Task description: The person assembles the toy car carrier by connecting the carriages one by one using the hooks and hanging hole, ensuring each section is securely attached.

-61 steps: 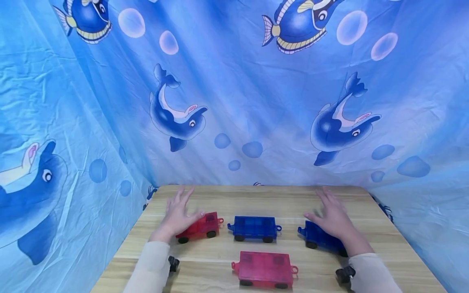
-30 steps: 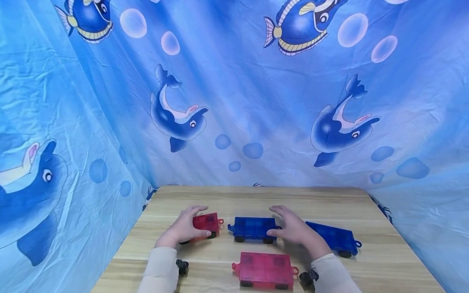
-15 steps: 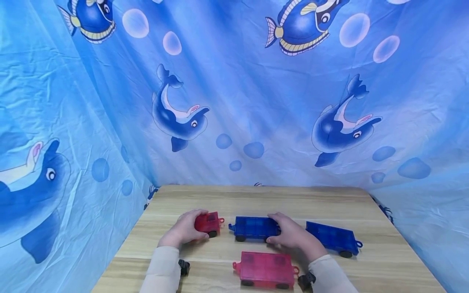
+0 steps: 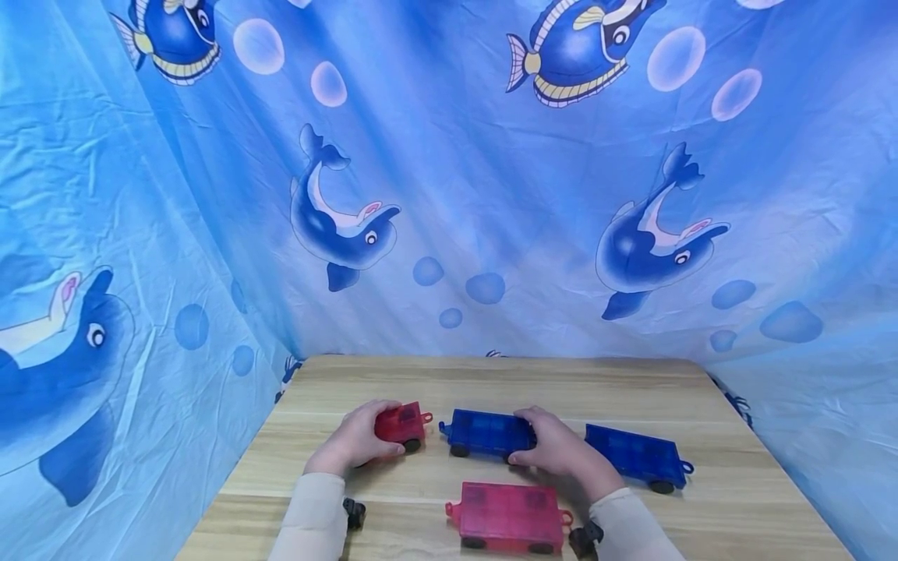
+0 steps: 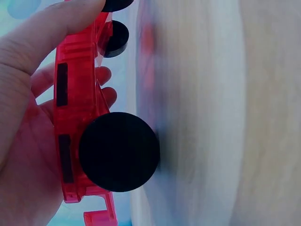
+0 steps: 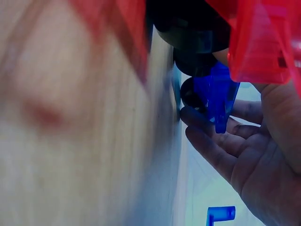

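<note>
Two bare hands, cream sleeves, a small black device at each wrist

The person wears a long-sleeved top in a pale cream, almost off-white cloth; the left sleeve (image 4: 309, 518) and the right sleeve (image 4: 634, 530) both run down to the wrist and end in plain cuffs, smooth and without print or buttons that I can make out. The left hand (image 4: 354, 440) and the right hand (image 4: 561, 452) are uncovered, no gloves, no rings or watch to be seen. Just beside each cuff sits a small black knobbly device: the left wrist camera (image 4: 354, 513) and the right wrist camera (image 4: 584, 538). Their finer details are too small to tell.
</note>
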A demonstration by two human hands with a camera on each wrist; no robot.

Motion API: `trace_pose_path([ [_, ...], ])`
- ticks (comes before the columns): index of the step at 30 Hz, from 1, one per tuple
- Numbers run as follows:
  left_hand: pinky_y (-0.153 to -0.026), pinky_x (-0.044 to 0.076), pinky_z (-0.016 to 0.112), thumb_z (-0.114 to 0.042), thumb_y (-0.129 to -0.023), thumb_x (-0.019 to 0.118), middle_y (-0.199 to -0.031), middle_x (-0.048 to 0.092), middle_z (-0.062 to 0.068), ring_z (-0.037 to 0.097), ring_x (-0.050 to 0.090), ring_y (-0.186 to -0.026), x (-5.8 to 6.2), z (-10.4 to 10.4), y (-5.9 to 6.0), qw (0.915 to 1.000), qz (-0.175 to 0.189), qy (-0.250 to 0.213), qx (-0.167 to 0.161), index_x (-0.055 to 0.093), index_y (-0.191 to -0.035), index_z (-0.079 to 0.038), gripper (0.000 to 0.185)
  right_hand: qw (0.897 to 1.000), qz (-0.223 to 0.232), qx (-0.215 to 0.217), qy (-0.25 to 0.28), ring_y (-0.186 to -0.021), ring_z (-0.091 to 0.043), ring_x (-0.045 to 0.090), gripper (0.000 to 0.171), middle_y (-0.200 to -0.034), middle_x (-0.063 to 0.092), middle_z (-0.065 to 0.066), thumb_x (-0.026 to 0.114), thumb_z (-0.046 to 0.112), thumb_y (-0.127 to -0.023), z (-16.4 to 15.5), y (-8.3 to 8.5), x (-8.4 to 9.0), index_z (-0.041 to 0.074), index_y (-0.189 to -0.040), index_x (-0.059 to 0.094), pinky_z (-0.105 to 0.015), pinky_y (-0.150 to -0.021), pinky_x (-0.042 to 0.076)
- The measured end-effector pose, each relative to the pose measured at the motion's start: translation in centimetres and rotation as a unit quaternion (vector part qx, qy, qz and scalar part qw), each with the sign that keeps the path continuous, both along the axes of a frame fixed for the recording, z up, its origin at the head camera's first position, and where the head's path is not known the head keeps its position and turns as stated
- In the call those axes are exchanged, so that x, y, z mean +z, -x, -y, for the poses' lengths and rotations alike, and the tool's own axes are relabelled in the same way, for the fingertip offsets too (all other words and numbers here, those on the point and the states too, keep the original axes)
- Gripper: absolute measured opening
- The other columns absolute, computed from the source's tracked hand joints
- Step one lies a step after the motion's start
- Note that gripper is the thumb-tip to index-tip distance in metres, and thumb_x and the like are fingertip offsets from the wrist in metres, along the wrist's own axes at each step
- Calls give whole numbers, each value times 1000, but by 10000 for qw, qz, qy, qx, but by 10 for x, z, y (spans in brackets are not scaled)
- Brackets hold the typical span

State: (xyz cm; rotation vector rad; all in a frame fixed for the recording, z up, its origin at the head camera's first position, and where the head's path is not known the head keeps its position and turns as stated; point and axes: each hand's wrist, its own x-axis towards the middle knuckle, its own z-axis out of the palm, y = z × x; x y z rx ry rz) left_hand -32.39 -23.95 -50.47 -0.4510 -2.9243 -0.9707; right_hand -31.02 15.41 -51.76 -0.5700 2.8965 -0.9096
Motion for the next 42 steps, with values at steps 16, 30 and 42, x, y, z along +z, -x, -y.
trace_pose_path([
  [16,-88,50,43,-43,-68,87,-134,52,-2,23,54,-113,0,-14,0,9999,46,-37,-114,50,-139,-28,82,9999,-49,-110,38,-128,-32,44,86,-140,47,-10,82,51,-71,-4,2,1,11,-140,49,-53,-100,39],
  [30,-87,50,43,-43,-69,86,-131,54,0,23,54,-111,0,-23,-1,9995,-91,-44,-305,50,-140,-24,82,9998,-58,-159,59,-127,-32,46,87,-139,49,-10,83,53,-68,-4,1,1,12,-138,52,-53,-100,40],
  [42,-86,50,44,-41,-69,86,-132,54,1,25,55,-111,-1,-23,-2,9995,-70,-89,-298,50,-140,-24,81,9999,-19,-148,62,-128,-33,45,90,-140,48,-10,83,55,-66,-5,1,1,12,-139,51,-54,-100,39],
])
